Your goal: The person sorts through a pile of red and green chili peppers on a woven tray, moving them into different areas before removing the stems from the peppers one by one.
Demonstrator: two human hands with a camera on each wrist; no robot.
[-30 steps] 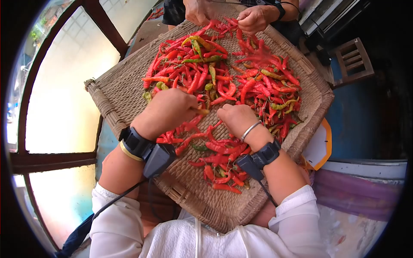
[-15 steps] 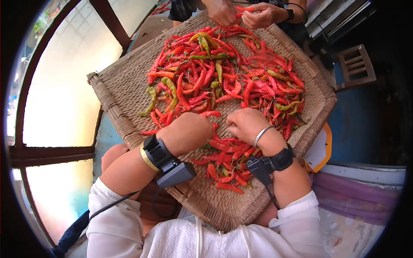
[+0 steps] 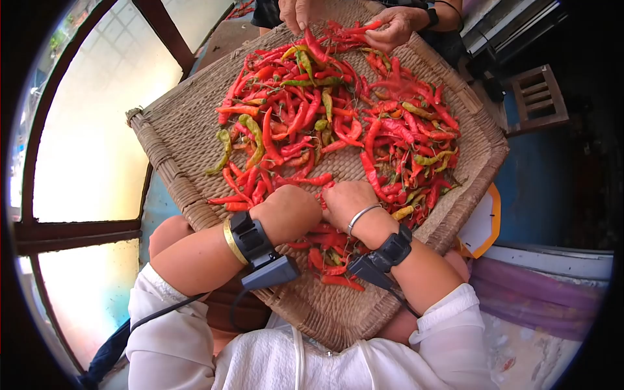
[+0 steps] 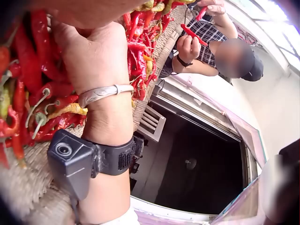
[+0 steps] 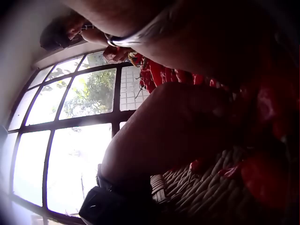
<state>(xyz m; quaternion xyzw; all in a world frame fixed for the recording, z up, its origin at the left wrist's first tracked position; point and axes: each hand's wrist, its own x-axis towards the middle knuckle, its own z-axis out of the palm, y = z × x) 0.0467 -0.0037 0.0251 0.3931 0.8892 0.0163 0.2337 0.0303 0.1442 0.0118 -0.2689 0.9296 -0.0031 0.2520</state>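
Two bare hands meet over a woven tray (image 3: 175, 140) of chili peppers. In the head view the left hand (image 3: 289, 213) is curled, back up, its fingertips mostly hidden; beside it the right hand (image 3: 356, 205), with a silver bracelet, is curled too. A small red pepper (image 3: 324, 190) shows between them, pinched by both as far as can be seen. Red peppers (image 3: 328, 239) lie below the hands. In the left wrist view the right hand (image 4: 96, 58) is beside red peppers; the right wrist view shows the left hand (image 5: 173, 115) in shadow.
Heaps of red peppers (image 3: 286, 117) with some green and yellow ones fill the tray's far part. Across it, another person's hands (image 3: 390, 27) hold red peppers. A window (image 3: 97, 130) stands left, a wooden chair (image 3: 536, 97) at right.
The left hand moved from the left heap toward the right and nearer the body; both hands are now together. The other person's hands have moved apart, with a pepper at each.
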